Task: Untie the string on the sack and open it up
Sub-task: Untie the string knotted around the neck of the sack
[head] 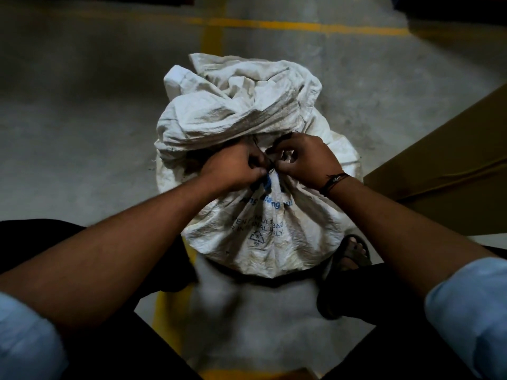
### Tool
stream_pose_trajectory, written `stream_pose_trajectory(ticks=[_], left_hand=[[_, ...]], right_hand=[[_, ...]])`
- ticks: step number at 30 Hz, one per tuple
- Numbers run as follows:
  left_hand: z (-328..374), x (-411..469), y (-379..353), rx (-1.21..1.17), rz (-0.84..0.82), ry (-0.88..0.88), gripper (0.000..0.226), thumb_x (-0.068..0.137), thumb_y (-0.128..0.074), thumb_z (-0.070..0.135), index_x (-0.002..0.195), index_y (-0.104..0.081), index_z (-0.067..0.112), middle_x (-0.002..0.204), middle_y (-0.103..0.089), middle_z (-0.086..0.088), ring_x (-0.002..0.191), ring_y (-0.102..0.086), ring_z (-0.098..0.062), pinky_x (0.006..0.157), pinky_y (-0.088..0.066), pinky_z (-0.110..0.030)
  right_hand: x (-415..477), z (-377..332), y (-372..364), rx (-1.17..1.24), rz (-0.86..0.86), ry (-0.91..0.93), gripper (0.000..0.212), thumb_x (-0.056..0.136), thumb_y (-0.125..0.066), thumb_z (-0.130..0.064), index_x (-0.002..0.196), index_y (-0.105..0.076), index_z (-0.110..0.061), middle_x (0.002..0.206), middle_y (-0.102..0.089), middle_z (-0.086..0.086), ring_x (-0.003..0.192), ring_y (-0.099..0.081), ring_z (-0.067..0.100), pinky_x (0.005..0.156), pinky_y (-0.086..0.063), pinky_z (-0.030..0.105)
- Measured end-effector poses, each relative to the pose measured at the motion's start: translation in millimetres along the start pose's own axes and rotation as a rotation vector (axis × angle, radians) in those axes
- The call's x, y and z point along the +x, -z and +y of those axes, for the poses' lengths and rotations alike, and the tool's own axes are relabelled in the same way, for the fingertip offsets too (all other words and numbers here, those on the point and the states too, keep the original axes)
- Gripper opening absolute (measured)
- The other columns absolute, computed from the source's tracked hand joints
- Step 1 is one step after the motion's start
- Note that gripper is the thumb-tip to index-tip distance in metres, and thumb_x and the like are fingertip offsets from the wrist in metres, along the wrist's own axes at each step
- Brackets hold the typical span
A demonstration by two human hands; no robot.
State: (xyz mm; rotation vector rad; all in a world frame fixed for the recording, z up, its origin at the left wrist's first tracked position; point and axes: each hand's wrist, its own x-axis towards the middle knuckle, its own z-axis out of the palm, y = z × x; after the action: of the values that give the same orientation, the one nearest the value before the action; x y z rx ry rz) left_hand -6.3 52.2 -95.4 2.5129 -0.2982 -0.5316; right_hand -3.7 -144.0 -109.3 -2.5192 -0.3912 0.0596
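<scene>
The left hand (236,167) is pinching, fingers curled closed, at the thin dark string (270,169) cinching the neck of the crumpled white woven-plastic sack (241,116), and just to its right the right hand (307,160), thumb and fingers nearly closed, is picking at the same knot. The neck is looking gathered still, so I judge the untying under way and the opening left to do. Beyond both hands the loose sack top is flopping; right of the right hand a brown cardboard box (450,163) is crowding the grey concrete floor (82,119).

Dim grey concrete floor (82,111), yellow painted lines (301,25) crossing it, brown cardboard sheet (452,149) at right
</scene>
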Motion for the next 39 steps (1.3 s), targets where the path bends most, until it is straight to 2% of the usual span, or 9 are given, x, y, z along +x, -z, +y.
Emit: stream_pose_trajectory(ticks=[6, 9, 14, 19, 23, 30, 34, 36, 39], left_hand=[[-2, -2, 46, 0.087, 0.42, -0.073, 0.048, 0.086, -0.063, 0.05, 0.123, -0.061, 0.019, 0.119, -0.069, -0.003, 0.107, -0.063, -0.023, 0.088, -0.047, -0.03], [-10, 11, 73, -0.157, 0.539, -0.048, 0.063, 0.086, -0.057, 0.058, 0.126, -0.057, 0.009, 0.128, -0.063, -0.007, 0.119, -0.057, -0.021, 0.098, -0.042, -0.027], [-5, 20, 80, -0.38, 0.546, -0.09, 0.056, 0.09, -0.049, 0.056, 0.13, -0.057, 0.016, 0.132, -0.06, 0.003, 0.123, -0.053, -0.009, 0.107, -0.041, -0.03], [4, 28, 86, -0.399, 0.544, -0.053, 0.041, 0.092, -0.053, 0.037, 0.124, -0.064, 0.014, 0.124, -0.066, 0.004, 0.116, -0.059, -0.01, 0.103, -0.045, -0.029], [8, 21, 91, -0.269, 0.481, 0.085, 0.028, 0.087, -0.052, 0.018, 0.099, -0.077, 0.026, 0.104, -0.073, 0.008, 0.1, -0.065, -0.01, 0.087, -0.049, -0.022], [-1, 3, 111, 0.017, 0.757, 0.275, 0.034, 0.068, -0.049, 0.029, 0.087, -0.076, 0.028, 0.085, -0.074, -0.003, 0.084, -0.069, -0.03, 0.073, -0.059, -0.038], [-23, 15, 98, -0.232, 0.539, 0.183, 0.038, 0.07, -0.046, 0.028, 0.101, -0.068, 0.03, 0.101, -0.072, 0.006, 0.098, -0.067, -0.018, 0.086, -0.055, -0.035], [-37, 19, 83, -0.323, 0.385, 0.183, 0.039, 0.08, -0.051, 0.039, 0.117, -0.062, 0.032, 0.115, -0.07, 0.001, 0.108, -0.065, -0.021, 0.095, -0.052, -0.037], [-49, 18, 64, -0.225, 0.275, 0.115, 0.04, 0.099, -0.046, 0.041, 0.135, -0.054, 0.025, 0.137, -0.06, -0.006, 0.124, -0.055, -0.023, 0.105, -0.043, -0.035]], right_hand=[[-6, 0, 2, -0.035, -0.033, 0.069, 0.033, 0.084, -0.069, -0.026, 0.116, -0.068, -0.032, 0.113, -0.063, -0.005, 0.076, -0.055, 0.007, 0.071, -0.051, 0.031], [-8, -6, -2, -0.201, -0.064, 0.102, 0.064, 0.086, -0.062, -0.024, 0.146, -0.04, -0.032, 0.126, -0.053, 0.003, 0.097, -0.059, 0.023, 0.074, -0.053, 0.038], [6, -19, 9, -0.49, 0.135, 0.159, 0.092, 0.079, -0.057, -0.042, 0.157, -0.01, -0.025, 0.159, -0.016, 0.019, 0.142, -0.022, 0.043, 0.113, -0.03, 0.051], [51, -23, 26, -0.358, 0.136, 0.074, 0.111, 0.073, -0.056, -0.071, 0.157, -0.006, -0.02, 0.163, 0.001, 0.018, 0.15, 0.002, 0.042, 0.117, -0.017, 0.056], [91, -39, 27, -0.27, 0.099, 0.11, 0.108, 0.074, -0.057, -0.065, 0.157, -0.006, -0.019, 0.165, 0.003, 0.012, 0.149, 0.007, 0.042, 0.116, -0.017, 0.06], [143, -83, -28, -0.302, -0.339, 0.287, 0.08, 0.084, -0.028, -0.059, 0.154, -0.025, -0.02, 0.162, -0.02, 0.008, 0.149, -0.018, 0.027, 0.118, -0.015, 0.054], [133, -85, -86, -0.511, -0.55, 0.364, 0.07, 0.091, -0.031, -0.063, 0.147, -0.04, -0.022, 0.157, -0.035, 0.004, 0.148, -0.02, 0.021, 0.121, -0.006, 0.045], [132, -86, -86, -0.545, -0.528, 0.38, 0.075, 0.088, -0.022, -0.064, 0.146, -0.043, -0.022, 0.155, -0.038, 0.006, 0.148, -0.021, 0.021, 0.122, -0.005, 0.046], [114, -88, -65, -0.573, -0.475, 0.409, 0.058, 0.099, -0.038, -0.048, 0.152, -0.031, -0.025, 0.161, -0.025, 0.005, 0.151, -0.009, 0.021, 0.121, 0.007, 0.05]])
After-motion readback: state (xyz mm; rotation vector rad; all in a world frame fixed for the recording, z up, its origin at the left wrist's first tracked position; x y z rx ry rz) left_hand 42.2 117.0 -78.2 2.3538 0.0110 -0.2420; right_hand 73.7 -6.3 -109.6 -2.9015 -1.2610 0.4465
